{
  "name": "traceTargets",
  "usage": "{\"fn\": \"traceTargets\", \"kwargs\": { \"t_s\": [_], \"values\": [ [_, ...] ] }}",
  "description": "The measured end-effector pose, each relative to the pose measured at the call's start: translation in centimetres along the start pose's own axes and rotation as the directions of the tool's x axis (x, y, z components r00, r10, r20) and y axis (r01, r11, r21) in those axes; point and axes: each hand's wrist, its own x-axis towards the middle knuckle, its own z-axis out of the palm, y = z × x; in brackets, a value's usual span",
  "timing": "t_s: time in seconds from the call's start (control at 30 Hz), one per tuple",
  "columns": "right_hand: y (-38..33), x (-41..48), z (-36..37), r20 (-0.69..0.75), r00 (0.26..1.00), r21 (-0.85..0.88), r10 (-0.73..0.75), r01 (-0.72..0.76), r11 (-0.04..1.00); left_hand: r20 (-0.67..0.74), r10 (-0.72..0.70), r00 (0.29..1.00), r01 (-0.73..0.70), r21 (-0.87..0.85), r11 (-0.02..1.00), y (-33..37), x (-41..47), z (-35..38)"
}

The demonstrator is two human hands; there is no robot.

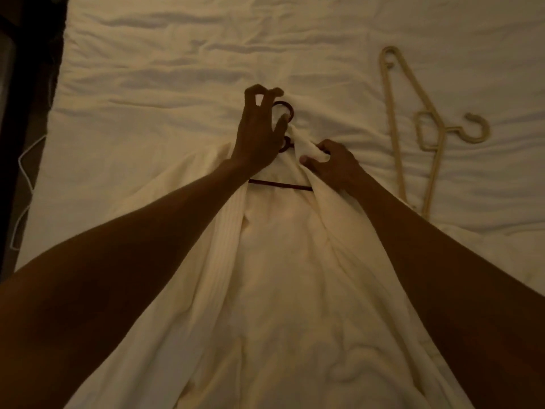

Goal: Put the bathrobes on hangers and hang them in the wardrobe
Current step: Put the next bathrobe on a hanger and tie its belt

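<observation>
1. Shows cream robe (280, 276) spread on bed (147, 69), collar (299, 140) at both grips, dark hanger (280, 185) inside shoulders.
2. Pinches collar fabric with right grip (333, 163), just beside hanger neck.
3. Curls left grip (259, 134) over hook (290, 110); cannot tell whether clamped on it.
4. Expect soft, bulky, fairly heavy cloth, apt to slide off; lift by hook, steadying collar.
5. Leaves spare hangers (441, 134) well right of right grip.

Bare forearms (153, 240), bare L hand (258, 140) & R hand (336, 168) (dimly lit)

Both forearms extended forward. Left hand (259, 137): fingers curled, grasp unclear. Right hand (334, 165): pinching bathrobe (295, 261).
</observation>
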Motion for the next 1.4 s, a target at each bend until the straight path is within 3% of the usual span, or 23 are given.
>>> {"fn": "traceTargets", "kwargs": {
  "t_s": [0.07,0.17,0.3,0.4,0.5,0.67,0.9,1.0,1.07,1.17,1.33,1.4],
  "values": [
    [-0.2,-1.3,-0.5,0.015,1.0,0.062,-0.018,0.017,0.998,0.006,0.027,1.0,-0.027,-0.042,0.999,0.8,-2.0,-0.6],
    [0.4,-4.9,-1.2,-0.136,0.986,0.104,-0.095,0.11,0.989,0.036,0.001,0.999,0.002,-0.093,0.996,2.2,-4.7,-1.8],
    [2.0,-11.6,-2.9,-0.362,0.91,0.084,-0.201,0.247,0.965,0.072,-0.021,0.997,0.029,-0.11,0.994,5.1,-8.0,-3.4],
    [2.6,-16.8,-4.7,-0.379,0.909,0.146,-0.173,0.243,0.959,0.098,-0.009,0.995,0.023,-0.145,0.989,8.0,-10.4,-4.3],
    [4.7,-22.5,-5.5,-0.337,0.933,0.122,-0.124,0.174,0.977,0.131,-0.035,0.991,0.059,-0.186,0.981,11.5,-13.8,-4.8],
    [10.5,-32.2,-4.8,-0.159,0.975,0.028,0.158,-0.155,0.988,0.201,-0.015,0.98,0.057,-0.203,0.977,17.4,-20.4,-5.1],
    [16.3,-42.0,-3.8,0.034,0.921,-0.112,0.388,-0.383,0.917,0.323,-0.029,0.946,0.1,-0.206,0.973,23.2,-29.8,-3.5],
    [17.7,-45.2,-4.0,0.048,0.893,-0.169,0.448,-0.435,0.884,0.35,-0.083,0.933,0.164,-0.209,0.964,25.0,-32.8,-3.0],
    [17.7,-47.2,-4.1,-0.024,0.909,-0.172,0.417,-0.414,0.894,0.362,-0.152,0.92,0.243,-0.22,0.945,26.1,-34.2,-2.9],
    [15.9,-50.6,-4.3,-0.173,0.937,-0.035,0.303,-0.313,0.949,0.421,-0.319,0.849,0.431,-0.204,0.879,27.7,-35.8,-3.6],
    [11.0,-55.4,-3.3,-0.099,0.988,0.025,0.121,-0.12,0.993,0.627,-0.564,0.537,0.81,-0.197,0.553,30.6,-37.0,-6.9],
    [9.6,-56.5,-2.6,-0.101,0.988,0.059,0.114,-0.108,0.992,0.681,-0.553,0.48,0.835,-0.162,0.526,30.5,-37.3,-8.1]
  ]
}}
